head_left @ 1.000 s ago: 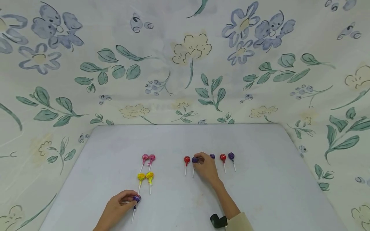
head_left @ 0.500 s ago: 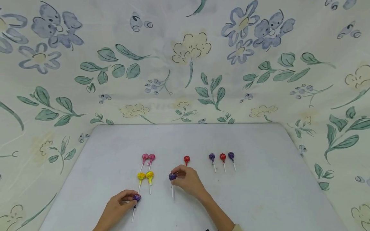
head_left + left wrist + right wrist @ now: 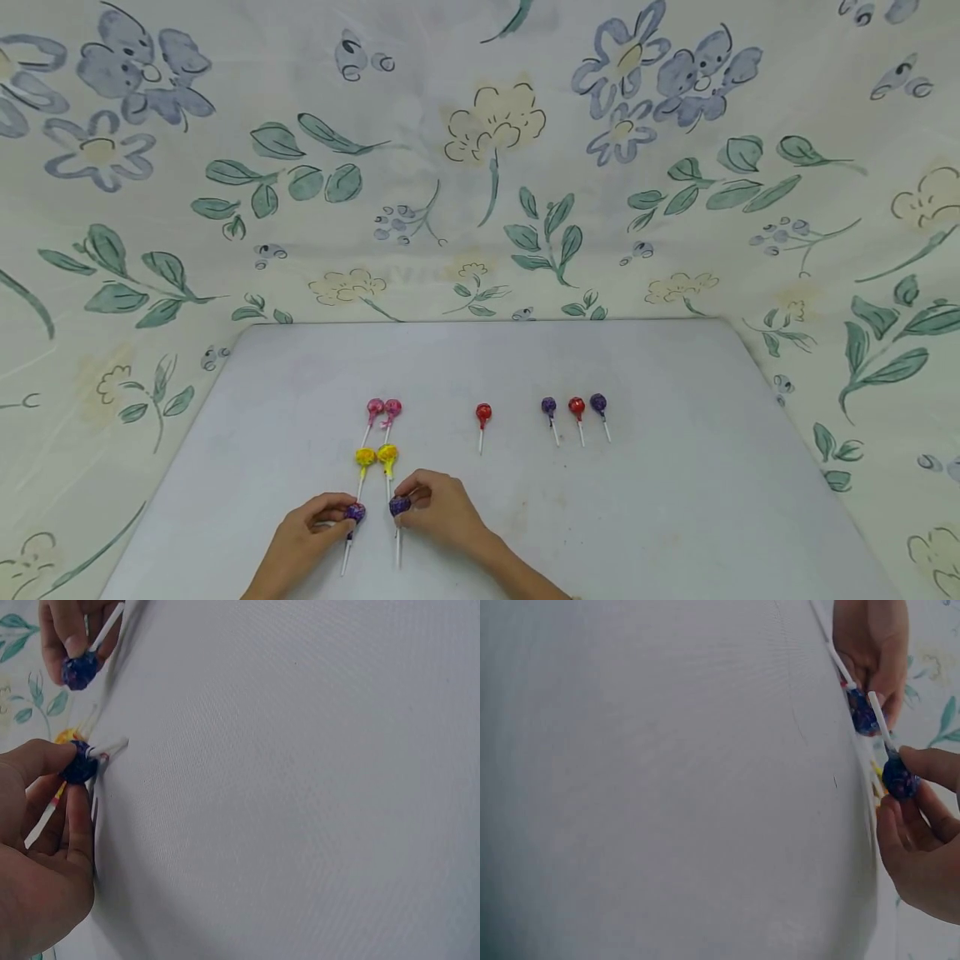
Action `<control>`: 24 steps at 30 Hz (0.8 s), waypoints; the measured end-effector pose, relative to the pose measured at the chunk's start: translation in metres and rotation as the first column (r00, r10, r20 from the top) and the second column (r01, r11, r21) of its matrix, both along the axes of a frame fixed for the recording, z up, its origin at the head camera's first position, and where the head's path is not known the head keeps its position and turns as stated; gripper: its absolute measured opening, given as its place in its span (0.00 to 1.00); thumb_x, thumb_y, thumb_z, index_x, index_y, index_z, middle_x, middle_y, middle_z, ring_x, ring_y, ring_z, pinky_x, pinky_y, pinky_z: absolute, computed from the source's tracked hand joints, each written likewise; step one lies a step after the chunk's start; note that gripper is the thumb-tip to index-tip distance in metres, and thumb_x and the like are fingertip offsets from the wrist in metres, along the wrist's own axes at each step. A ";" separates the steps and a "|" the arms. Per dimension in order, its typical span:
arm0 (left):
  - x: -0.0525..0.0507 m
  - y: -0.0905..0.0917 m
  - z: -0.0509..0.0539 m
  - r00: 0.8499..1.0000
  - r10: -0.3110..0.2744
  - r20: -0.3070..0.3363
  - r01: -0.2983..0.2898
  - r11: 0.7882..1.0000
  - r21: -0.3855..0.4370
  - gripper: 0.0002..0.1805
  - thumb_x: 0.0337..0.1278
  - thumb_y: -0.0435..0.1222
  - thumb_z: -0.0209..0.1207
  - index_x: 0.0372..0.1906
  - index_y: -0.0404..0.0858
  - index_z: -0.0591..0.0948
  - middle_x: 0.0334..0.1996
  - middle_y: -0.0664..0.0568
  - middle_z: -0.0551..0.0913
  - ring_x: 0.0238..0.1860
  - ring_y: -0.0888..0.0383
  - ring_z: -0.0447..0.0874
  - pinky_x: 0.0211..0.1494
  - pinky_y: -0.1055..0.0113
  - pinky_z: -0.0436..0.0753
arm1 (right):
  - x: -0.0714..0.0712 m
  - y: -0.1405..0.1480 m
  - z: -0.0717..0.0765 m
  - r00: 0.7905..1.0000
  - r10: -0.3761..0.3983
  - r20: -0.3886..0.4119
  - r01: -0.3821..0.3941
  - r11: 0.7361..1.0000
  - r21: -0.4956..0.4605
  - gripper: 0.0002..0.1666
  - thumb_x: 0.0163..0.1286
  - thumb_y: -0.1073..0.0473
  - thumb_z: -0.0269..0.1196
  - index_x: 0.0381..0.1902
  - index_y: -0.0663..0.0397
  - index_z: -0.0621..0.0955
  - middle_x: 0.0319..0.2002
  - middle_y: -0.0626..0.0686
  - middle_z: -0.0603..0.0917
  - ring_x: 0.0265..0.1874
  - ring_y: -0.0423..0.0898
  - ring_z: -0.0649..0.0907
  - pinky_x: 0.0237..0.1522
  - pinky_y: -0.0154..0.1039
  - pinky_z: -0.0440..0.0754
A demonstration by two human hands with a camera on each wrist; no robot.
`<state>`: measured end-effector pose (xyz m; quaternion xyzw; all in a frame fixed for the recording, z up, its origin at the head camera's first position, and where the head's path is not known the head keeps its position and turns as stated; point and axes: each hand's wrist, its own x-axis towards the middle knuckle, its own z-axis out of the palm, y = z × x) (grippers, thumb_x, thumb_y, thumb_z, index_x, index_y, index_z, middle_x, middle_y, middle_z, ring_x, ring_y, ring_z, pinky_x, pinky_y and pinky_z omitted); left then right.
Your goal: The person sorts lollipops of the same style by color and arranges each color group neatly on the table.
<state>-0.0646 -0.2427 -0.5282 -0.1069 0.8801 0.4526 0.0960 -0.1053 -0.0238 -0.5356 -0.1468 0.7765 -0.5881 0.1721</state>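
Near the front left of the white table, my left hand [image 3: 303, 537] pinches a purple lollipop [image 3: 356, 513] by its round head, the white stick pointing toward me. Just to its right, my right hand [image 3: 446, 512] holds a second purple lollipop [image 3: 400, 505] between thumb and fingers. In the right wrist view this lollipop [image 3: 901, 778] looks slightly raised off the surface. Behind the two stand a left yellow lollipop [image 3: 365, 457] and a right yellow lollipop [image 3: 387, 455], side by side. Farther back lie two touching pink lollipops [image 3: 393, 407].
A single red lollipop [image 3: 483, 412] lies at mid-table. Right of it are a purple lollipop [image 3: 549, 406], another red lollipop [image 3: 577, 406] and one more purple lollipop [image 3: 598, 403] in a row. Floral cloth [image 3: 480, 275] rises behind the table [image 3: 675, 500].
My right hand has carried a purple lollipop from the right-hand row leftward and toward me, beside the left hand's one. My left hand has stayed in place.
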 end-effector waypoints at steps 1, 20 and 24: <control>0.000 0.000 0.000 1.000 -0.001 -0.004 0.001 1.000 0.003 0.15 0.57 0.29 0.68 0.50 0.33 0.84 0.42 0.50 0.85 0.39 0.58 0.80 0.40 0.70 0.82 | 0.001 -0.002 -0.001 1.000 0.002 0.004 -0.002 1.000 -0.006 0.14 0.55 0.69 0.75 0.38 0.52 0.84 0.33 0.37 0.82 0.32 0.32 0.79 0.39 0.27 0.81; 0.000 -0.001 0.001 1.000 -0.011 0.007 0.011 1.000 -0.001 0.16 0.56 0.29 0.68 0.51 0.32 0.83 0.42 0.51 0.84 0.40 0.57 0.79 0.41 0.70 0.82 | 0.000 -0.016 -0.003 0.998 0.016 -0.064 -0.010 0.996 0.090 0.13 0.55 0.67 0.75 0.36 0.50 0.85 0.31 0.35 0.80 0.30 0.30 0.77 0.36 0.27 0.78; 0.000 -0.001 0.001 1.000 -0.011 0.006 0.011 1.000 0.010 0.17 0.56 0.29 0.68 0.51 0.32 0.83 0.42 0.50 0.84 0.40 0.58 0.79 0.42 0.70 0.82 | -0.002 -0.018 -0.004 0.996 0.024 -0.087 -0.015 0.993 0.114 0.12 0.56 0.66 0.76 0.37 0.50 0.85 0.31 0.35 0.80 0.30 0.30 0.76 0.34 0.27 0.77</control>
